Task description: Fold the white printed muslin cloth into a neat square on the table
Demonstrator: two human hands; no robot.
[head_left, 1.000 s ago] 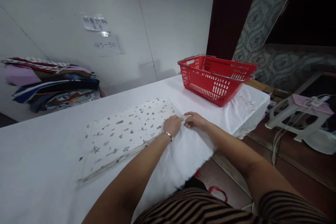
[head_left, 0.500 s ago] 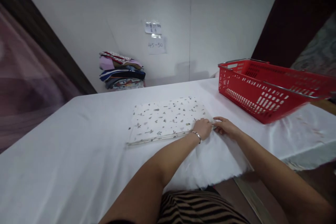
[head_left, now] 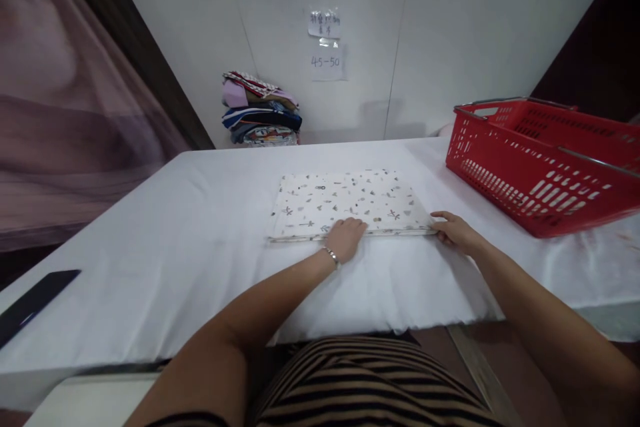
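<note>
A folded white cloth with a small grey and green plant print (head_left: 345, 203) lies flat on the white-covered table (head_left: 210, 213). My left hand (head_left: 346, 239), with a bracelet at the wrist, rests palm down on the cloth's near edge, left of its middle. Its fingers lie stretched over the top layer. At the near right corner, my right hand (head_left: 456, 232) has that corner between thumb and fingers; the fingertips under it are partly hidden. Several layers show along the near edge.
A red plastic basket (head_left: 530, 173) with metal handles stands on the right. Behind the table's far edge rises a stack of folded fabrics (head_left: 263, 110). Paper signs (head_left: 327, 61) hang on the wall. A dark flat object (head_left: 37, 303) lies at the left.
My left hand has slid leftward along the near edge, away from my right hand, which remains at the corner. The near edge now looks straighter. The camera view has shifted.
</note>
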